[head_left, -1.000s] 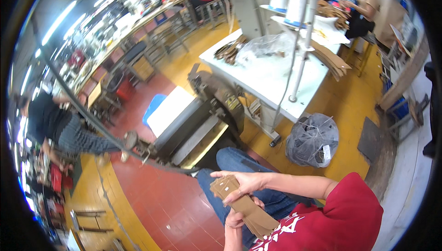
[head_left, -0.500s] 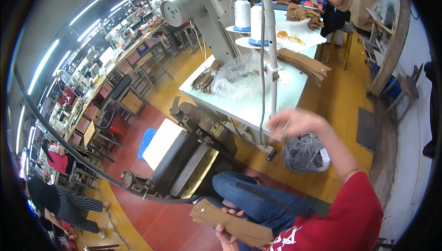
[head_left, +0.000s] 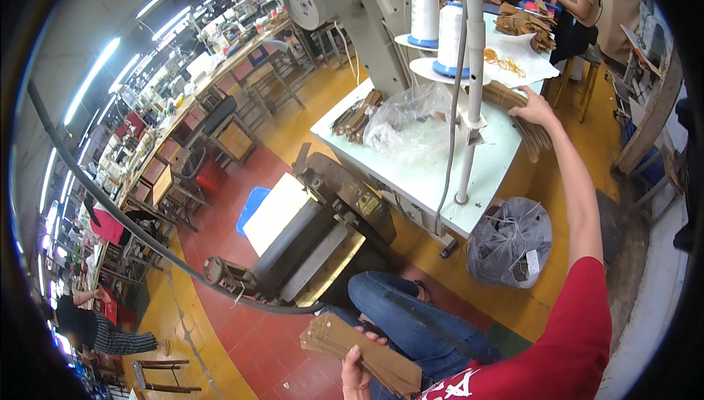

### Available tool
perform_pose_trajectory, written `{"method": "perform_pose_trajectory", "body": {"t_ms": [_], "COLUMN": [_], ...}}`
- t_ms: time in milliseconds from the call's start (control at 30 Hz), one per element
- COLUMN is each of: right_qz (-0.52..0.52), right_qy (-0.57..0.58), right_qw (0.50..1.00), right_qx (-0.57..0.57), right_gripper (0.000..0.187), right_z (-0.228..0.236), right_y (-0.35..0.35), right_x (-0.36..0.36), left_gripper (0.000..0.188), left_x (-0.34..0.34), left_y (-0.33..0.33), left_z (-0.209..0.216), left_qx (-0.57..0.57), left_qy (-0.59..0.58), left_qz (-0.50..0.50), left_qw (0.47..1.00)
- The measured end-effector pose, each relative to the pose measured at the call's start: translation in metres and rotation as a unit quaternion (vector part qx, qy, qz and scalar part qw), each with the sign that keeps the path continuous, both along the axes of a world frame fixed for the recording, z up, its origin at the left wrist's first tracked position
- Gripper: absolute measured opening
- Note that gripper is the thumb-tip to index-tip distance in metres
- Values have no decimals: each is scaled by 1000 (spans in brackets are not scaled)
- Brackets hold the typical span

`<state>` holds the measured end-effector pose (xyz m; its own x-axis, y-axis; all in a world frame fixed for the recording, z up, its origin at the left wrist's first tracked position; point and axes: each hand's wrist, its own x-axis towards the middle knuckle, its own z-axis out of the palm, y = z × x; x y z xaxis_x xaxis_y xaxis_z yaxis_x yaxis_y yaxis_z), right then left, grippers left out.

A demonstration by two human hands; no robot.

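Note:
My left hand [head_left: 358,360] is closed round a stack of flat brown strips [head_left: 381,356], held low over my lap. The strips look like cut leather or fabric and fan slightly at one end. My right arm stretches out to the light table [head_left: 440,187]. There my right hand [head_left: 534,109] is at a second stack of brown strips [head_left: 533,136], which overhangs the right edge. Its thumb and fingers are apart over the strips and appear to touch them; no strip is lifted.
On the table stand white thread cones [head_left: 451,37], a clear plastic bag [head_left: 414,125], a pole [head_left: 473,55] and a grey sewing machine [head_left: 367,26]. A roller machine [head_left: 301,253] is beside my knees. A bag of dark scraps [head_left: 510,246] sits on the floor. Another person [head_left: 579,11] sits at the far right.
My right hand has moved from above the scrap bag, up and away to the strips on the table. My left hand keeps its stack. The whole view has shifted slightly.

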<state>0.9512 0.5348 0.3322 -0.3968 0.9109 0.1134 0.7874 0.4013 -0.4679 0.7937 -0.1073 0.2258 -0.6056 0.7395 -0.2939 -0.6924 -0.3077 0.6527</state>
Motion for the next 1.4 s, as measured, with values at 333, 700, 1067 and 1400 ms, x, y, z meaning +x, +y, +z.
{"method": "perform_pose_trajectory", "body": {"t_ms": [333,700,1067,1400], "right_qz": [108,269,365,474], "right_qy": [602,427,272,33], "right_qw": [659,687,750,834], "right_qx": [-438,-523,-480,-281], "right_gripper": [56,71,72,124], "right_z": [-13,-56,-66,-94], "right_y": [-216,-436,-464,-462], "right_x": [126,-37,-49,-58], "left_gripper": [54,50,40,53], "left_x": [-7,20,27,31], "left_y": [45,56,27,31], "left_z": [47,73,47,31], "left_qx": [-51,-176,-134,-195], "left_qy": [75,189,84,-2], "left_qz": [-38,39,157,155], "left_qw": [995,965,975,968]}}
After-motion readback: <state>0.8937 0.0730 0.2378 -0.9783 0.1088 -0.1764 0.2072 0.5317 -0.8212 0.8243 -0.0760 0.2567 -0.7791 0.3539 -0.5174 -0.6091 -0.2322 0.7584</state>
